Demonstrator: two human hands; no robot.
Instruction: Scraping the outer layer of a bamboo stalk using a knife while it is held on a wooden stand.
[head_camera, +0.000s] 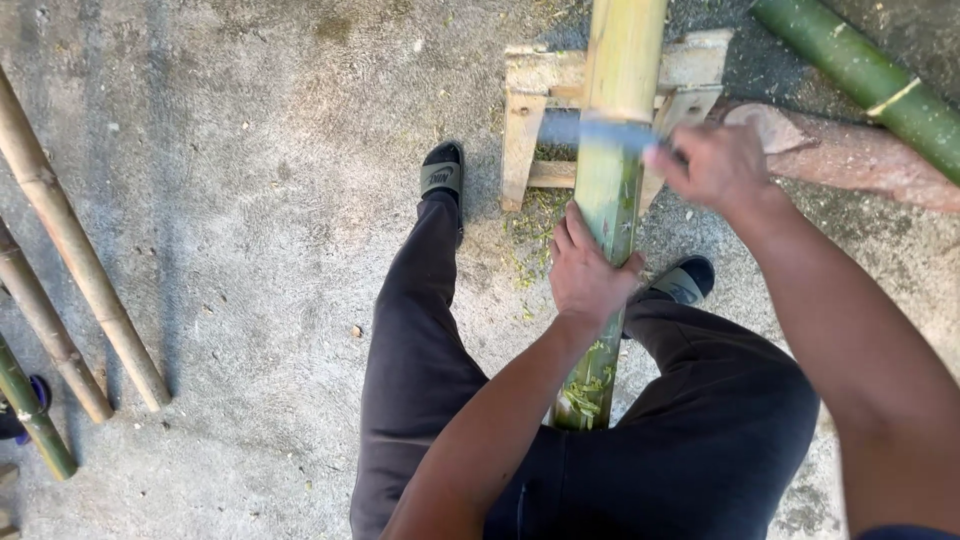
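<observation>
Head view of the person's own body. Both forearms are bare to the elbow; a dark blue sleeve edge (905, 532) shows at the right upper arm. The legs wear loose black trousers (700, 440). Each foot carries a dark open-toed slide sandal (442, 172) with an olive-grey strap bearing a pale marking.

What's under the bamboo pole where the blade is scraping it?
A small wooden stand sits under the bamboo pole, with green shavings on the concrete floor beside it. The pole hides the stand's middle, so where they touch cannot be seen.
</observation>
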